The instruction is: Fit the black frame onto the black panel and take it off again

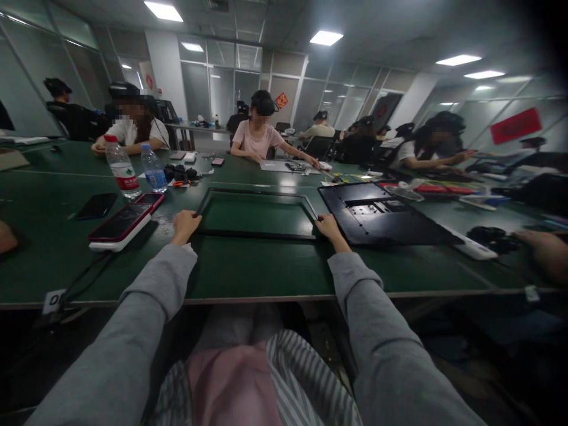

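1. Black rectangular frame [257, 235]: centre of the frame, over green table [261, 272]; can't tell if flat on it or slightly raised.
2. Left hand [186, 226]: fingers clamped on its left side, left of centre.
3. Right hand [329, 228]: fingers clamped on its right side, right of centre.
4. Black panel [390, 222] with cutout: centre right, just beside right hand.
5. Red-cased device [122, 221]: centre left, near left hand; two bottles, red-capped [123, 168] and blue-capped [154, 170], behind it.
6. Co-worker in pink shirt [256, 139]: upper middle, across the table.
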Available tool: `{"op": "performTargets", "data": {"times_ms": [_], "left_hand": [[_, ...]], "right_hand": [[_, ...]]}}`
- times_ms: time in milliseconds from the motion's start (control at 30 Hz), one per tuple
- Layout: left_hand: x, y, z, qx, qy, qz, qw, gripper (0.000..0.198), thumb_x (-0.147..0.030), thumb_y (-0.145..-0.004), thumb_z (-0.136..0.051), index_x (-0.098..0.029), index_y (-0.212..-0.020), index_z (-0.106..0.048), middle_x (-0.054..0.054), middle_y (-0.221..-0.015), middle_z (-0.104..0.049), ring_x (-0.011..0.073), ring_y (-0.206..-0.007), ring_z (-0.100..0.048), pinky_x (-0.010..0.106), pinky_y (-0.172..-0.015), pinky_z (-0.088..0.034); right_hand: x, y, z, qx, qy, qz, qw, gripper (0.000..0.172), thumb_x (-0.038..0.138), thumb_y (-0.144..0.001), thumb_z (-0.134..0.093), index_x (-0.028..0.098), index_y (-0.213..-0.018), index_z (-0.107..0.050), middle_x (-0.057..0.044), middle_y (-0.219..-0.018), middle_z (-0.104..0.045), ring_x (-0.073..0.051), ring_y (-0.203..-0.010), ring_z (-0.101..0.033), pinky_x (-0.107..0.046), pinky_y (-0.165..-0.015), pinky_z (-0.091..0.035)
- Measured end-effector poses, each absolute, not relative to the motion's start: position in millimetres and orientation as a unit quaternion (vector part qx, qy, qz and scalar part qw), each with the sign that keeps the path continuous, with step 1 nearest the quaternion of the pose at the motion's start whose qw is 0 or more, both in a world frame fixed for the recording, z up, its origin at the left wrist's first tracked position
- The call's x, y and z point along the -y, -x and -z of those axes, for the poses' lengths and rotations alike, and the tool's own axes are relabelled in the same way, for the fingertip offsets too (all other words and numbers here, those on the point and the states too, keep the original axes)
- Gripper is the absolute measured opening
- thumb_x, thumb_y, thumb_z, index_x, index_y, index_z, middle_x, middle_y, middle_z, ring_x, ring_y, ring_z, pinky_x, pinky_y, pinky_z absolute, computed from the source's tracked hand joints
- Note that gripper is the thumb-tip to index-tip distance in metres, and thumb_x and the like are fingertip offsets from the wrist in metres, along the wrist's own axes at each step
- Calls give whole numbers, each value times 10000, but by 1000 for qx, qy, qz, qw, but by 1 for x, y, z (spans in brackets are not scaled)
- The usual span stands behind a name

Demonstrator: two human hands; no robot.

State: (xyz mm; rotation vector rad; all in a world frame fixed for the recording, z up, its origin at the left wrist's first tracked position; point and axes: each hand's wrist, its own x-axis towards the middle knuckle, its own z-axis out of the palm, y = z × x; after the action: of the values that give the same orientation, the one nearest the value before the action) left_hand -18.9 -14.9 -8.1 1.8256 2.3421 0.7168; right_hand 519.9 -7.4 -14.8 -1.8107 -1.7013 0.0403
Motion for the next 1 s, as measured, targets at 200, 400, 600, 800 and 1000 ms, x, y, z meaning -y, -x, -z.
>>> {"op": "performTargets", "data": {"times_ms": [200,400,600,800,1000], "left_hand": [[15,20,8,-769,-593,-232,51,413,-426,-1017,-665,-189,-1302,-847,163,-1285,-819,339,-1186,-746,370,-940,-550],[18,19,7,-766,-596,-231,71,429,-430,-1036,-650,-177,-1331,-831,162,-1326,-803,339,-1237,-730,372,-974,-534],[25,15,1,-763,-590,-253,78,376,-374,-978,-707,-205,-1281,-853,143,-1281,-815,331,-1211,-734,362,-964,-543],[28,13,-2,-757,-588,-274,84,372,-368,-920,-737,-218,-1234,-866,123,-1195,-830,331,-1160,-738,366,-952,-552],[22,15,2,-759,-598,-245,75,385,-394,-986,-665,-217,-1273,-850,109,-1257,-824,304,-1183,-731,331,-924,-542]], "right_hand": [[1,-522,21,627,727,-8,279,287,145,-839,-611,93,-1017,-831,-187,-1000,-788,-324,-1153,-699,-398,-1104,-518],[-2,-523,24,628,729,-7,271,311,150,-825,-641,104,-1058,-841,-164,-987,-775,-325,-1167,-679,-414,-1119,-522],[-8,-532,27,619,727,-40,293,396,165,-783,-672,99,-1144,-821,-131,-973,-757,-297,-1107,-696,-414,-1109,-535],[-14,-552,38,636,692,-100,326,642,144,-692,-677,121,-1331,-732,-95,-1019,-739,-245,-926,-698,-446,-1022,-599],[-16,-542,41,629,695,-79,338,622,116,-686,-629,124,-1298,-738,-155,-1125,-757,-308,-1064,-716,-510,-1086,-578]]}}
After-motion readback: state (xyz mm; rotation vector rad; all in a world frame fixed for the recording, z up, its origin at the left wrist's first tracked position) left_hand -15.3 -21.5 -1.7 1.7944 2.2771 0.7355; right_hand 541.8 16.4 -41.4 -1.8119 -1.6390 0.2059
